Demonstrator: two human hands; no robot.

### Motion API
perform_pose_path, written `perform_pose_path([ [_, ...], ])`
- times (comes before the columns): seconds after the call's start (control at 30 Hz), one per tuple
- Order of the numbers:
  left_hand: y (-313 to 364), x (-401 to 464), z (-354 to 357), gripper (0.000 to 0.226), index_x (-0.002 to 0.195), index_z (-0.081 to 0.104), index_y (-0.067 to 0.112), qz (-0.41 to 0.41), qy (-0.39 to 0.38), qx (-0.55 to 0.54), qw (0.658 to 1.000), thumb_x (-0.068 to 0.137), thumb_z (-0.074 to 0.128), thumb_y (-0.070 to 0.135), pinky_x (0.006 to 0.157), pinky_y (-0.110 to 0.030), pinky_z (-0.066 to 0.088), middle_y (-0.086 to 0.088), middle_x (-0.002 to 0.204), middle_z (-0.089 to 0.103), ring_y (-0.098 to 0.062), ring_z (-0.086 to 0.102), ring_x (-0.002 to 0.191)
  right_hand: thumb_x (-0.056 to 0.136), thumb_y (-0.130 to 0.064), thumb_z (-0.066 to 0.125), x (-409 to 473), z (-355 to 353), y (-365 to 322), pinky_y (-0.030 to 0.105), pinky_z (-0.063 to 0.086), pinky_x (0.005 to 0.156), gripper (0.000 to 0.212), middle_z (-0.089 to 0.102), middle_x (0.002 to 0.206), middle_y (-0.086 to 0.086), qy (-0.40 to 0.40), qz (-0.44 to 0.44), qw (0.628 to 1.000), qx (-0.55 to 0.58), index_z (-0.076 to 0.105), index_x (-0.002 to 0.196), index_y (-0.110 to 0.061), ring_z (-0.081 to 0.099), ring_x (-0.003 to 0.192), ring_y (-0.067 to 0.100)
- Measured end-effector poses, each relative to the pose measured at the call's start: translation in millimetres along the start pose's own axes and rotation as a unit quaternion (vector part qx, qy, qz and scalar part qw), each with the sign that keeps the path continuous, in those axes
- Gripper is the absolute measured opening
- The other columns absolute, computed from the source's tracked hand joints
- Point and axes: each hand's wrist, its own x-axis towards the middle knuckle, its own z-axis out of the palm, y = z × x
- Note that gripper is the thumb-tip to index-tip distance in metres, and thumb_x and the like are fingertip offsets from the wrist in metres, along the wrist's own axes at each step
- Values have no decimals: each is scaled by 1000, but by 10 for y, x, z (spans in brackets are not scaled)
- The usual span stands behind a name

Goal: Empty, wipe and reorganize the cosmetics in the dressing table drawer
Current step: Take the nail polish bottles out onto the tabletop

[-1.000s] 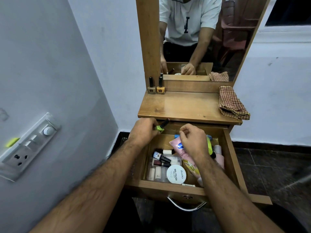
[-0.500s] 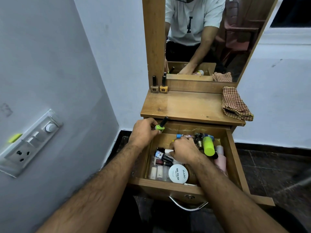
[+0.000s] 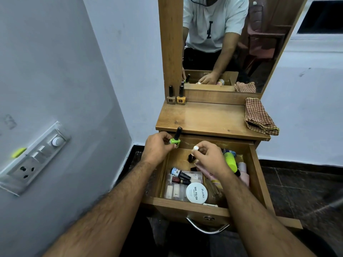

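Nearest the camera, a curved metal handle (image 3: 206, 228) is hanging from the front of the open wooden drawer (image 3: 185, 205), which is standing pulled out over a dark tiled floor (image 3: 297, 182). Inside the drawer, a round white tub (image 3: 197, 192) marked as nail polish remover wipes is lying at the front, next to a clear case of pale sticks (image 3: 175, 191); behind it, 2 small dark-capped bottles (image 3: 181, 176) are lying on their sides, and a lime green tube (image 3: 230, 160) and a pink bottle (image 3: 244, 171) are crowding the right side. Above the drawer's middle, the right hand (image 3: 209, 160) is pinching a small bottle with a white cap (image 3: 195, 148) between curled fingertips; its lower part is too hidden to tell more. At the drawer's back left corner, the left hand (image 3: 157, 147) is gripping a green nail polish bottle (image 3: 175, 140) by its base, black cap tilting up. Beyond, the wooden tabletop (image 3: 204, 119) is carrying 2 upright nail polish bottles (image 3: 176, 97) at its back left and a folded checked cloth (image 3: 259, 116) at its right edge. A mirror (image 3: 232, 43) is rising behind, between pale walls, with a switch panel (image 3: 35, 158) on the left wall.
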Motion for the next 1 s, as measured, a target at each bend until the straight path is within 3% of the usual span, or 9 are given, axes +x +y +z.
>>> perform_pose_path([
  [0.13,24,16,-20,26,102,73,18,-1,21,-26,999,78,83,23,57,-3,40,11,87,66,5,56,76,94,-11,65,-26,-102,-80,51,61,64,6,73,92,9,18,28,987,157,66,99,-7,73,81,23],
  [0.23,57,61,-46,30,106,73,17,6,34,-54,998,78,82,22,59,-3,41,14,85,65,4,57,77,95,-12,63,-15,-170,-119,52,61,59,6,72,96,7,22,26,980,194,67,101,-12,73,87,21],
  [0.37,125,171,-96,34,111,73,15,22,56,-81,995,79,82,21,64,-5,42,12,87,66,2,58,80,95,-16,64,146,-264,-216,26,55,64,6,71,90,0,58,-51,990,119,69,96,-19,67,82,10],
  [0.47,198,314,-149,34,112,72,15,26,72,-94,993,80,81,21,69,-9,44,11,88,66,0,59,82,94,-19,65,320,-335,-375,15,49,65,8,68,88,-5,82,-90,990,71,69,101,-19,62,78,3],
  [0.67,247,647,-211,35,115,72,14,14,62,-93,994,80,81,17,75,-16,49,8,88,65,-7,60,86,91,-27,69,743,-373,-661,24,55,70,14,71,87,-7,134,-120,983,-46,71,102,-19,65,79,5],
  [0.8,225,837,-211,37,116,72,14,4,60,-69,996,81,81,18,67,-10,43,8,89,64,-6,58,84,92,-32,68,957,-301,-737,24,52,71,17,70,92,-8,119,-102,978,-139,70,105,-21,63,81,6],
  [1.0,175,1007,-215,39,118,70,13,3,49,-48,998,81,80,20,62,-7,39,9,92,62,-2,55,81,86,-30,74,1049,-284,-721,24,47,71,17,67,91,-10,90,-78,980,-160,71,101,-22,58,82,4],
])
